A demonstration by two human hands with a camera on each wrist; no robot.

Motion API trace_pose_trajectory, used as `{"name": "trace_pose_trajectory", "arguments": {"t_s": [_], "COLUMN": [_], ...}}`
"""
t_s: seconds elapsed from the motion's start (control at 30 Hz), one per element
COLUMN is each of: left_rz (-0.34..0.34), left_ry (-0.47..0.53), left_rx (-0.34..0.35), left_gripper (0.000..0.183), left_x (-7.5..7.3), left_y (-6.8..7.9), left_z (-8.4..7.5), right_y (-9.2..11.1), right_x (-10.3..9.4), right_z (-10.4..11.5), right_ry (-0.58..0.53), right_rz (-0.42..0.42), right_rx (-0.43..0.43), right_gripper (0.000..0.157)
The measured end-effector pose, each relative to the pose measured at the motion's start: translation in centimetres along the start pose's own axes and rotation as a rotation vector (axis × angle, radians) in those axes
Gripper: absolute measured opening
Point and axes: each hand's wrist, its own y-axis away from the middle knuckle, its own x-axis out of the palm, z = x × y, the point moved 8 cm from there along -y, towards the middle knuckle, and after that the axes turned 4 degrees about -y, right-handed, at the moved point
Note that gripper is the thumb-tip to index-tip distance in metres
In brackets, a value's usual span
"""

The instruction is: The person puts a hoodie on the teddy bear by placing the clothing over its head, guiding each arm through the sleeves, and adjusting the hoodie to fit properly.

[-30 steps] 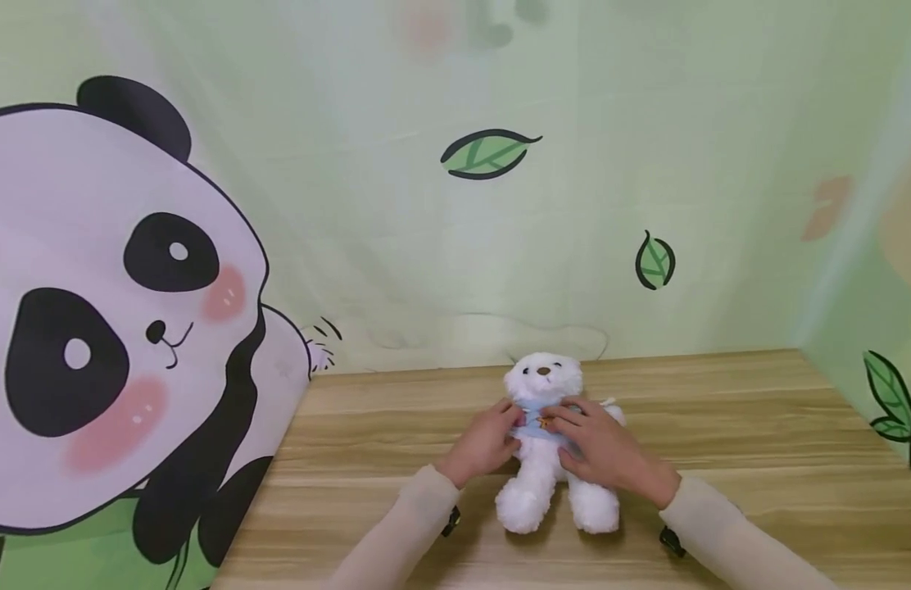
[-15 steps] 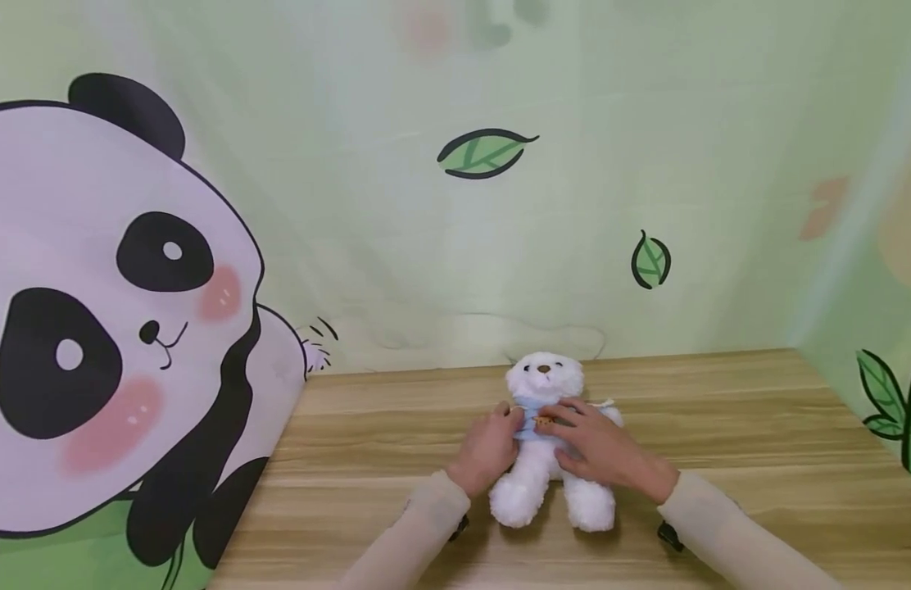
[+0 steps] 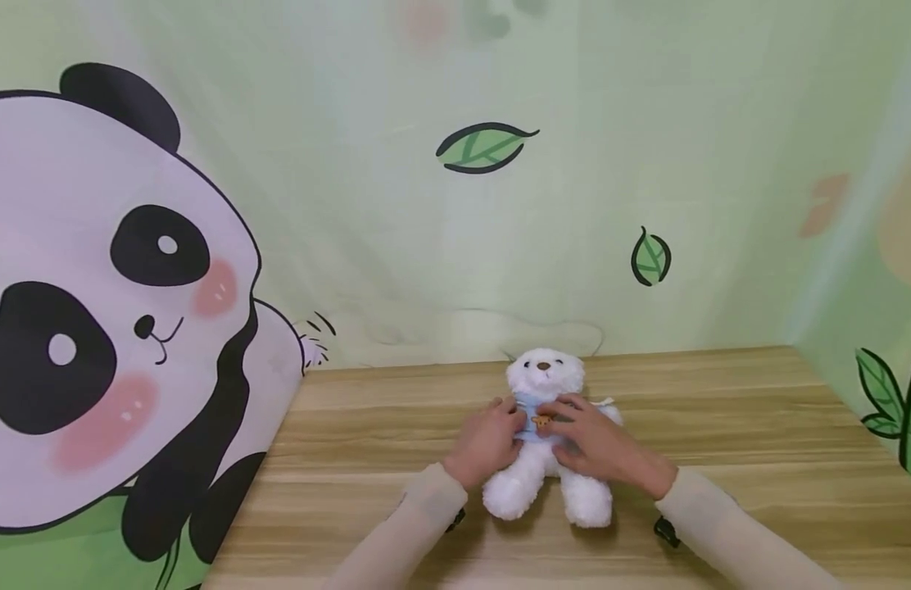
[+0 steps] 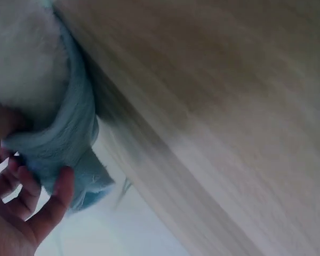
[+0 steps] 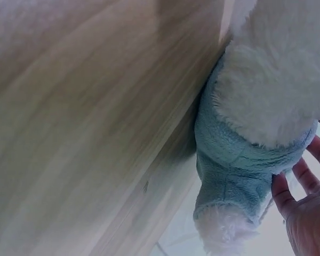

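A white plush bear (image 3: 544,373) lies on its back on the wooden table, head toward the wall. It wears a light blue shirt (image 3: 528,414) with a small orange-brown print on the chest. My left hand (image 3: 485,441) grips the shirt at the bear's side. In the left wrist view, its thumb and fingers lie on either side of the blue sleeve (image 4: 85,176), with no paw showing at the sleeve's end. My right hand (image 3: 599,442) rests on the shirt's front, fingers spread. In the right wrist view, a white paw (image 5: 224,232) pokes out of the other sleeve.
The wood-grain table (image 3: 367,426) ends at a pale green backdrop (image 3: 352,205) printed with leaves. A large panda print (image 3: 101,311) covers the left side. A thin pale cord (image 3: 606,402) sticks out behind my right hand.
My left fingers have curled in more at the shirt's side. The bear's legs have swung slightly to the left. My right hand stays on the chest, and the head view has shifted a little.
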Motion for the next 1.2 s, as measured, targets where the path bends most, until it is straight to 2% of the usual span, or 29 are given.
{"name": "trace_pose_trajectory", "arguments": {"t_s": [0.2, 0.4, 0.47, 0.73, 0.83, 0.93, 1.03, 1.2], "left_rz": [0.020, 0.043, 0.053, -0.017, -0.047, -0.049, -0.027, 0.025], "left_ry": [-0.061, 0.108, 0.127, -0.041, -0.091, -0.131, -0.115, -0.002], "left_rx": [-0.036, 0.078, 0.089, -0.044, -0.068, -0.079, -0.091, -0.091], "left_gripper": [0.013, 0.017, 0.018, 0.008, 0.007, 0.007, 0.012, 0.021], "left_x": [1.0, 0.8, 0.7, 1.6, 1.8, 1.7, 1.3, 0.3], "left_y": [-0.4, -0.1, -0.1, -0.5, -0.7, -1.0, -1.3, -1.2], "left_z": [-0.4, -0.1, -0.1, -0.2, -0.3, -0.5, -0.5, -0.5], "right_y": [0.1, 0.6, 0.6, 0.2, 0.1, 0.2, 0.3, 1.0], "right_x": [0.2, -0.2, -0.2, 0.3, 0.3, 0.2, 0.2, 0.2], "right_z": [0.0, -0.4, -0.4, -0.5, -0.3, -0.3, -0.5, -1.0], "right_ry": [-0.010, -0.017, -0.020, -0.023, -0.030, -0.029, -0.042, -0.060], "right_rz": [0.023, 0.009, 0.014, 0.098, 0.095, 0.077, 0.049, 0.005], "right_rx": [0.006, 0.029, 0.027, 0.035, 0.023, 0.002, -0.004, 0.012], "right_gripper": [0.025, 0.023, 0.023, 0.019, 0.018, 0.018, 0.018, 0.019]}}
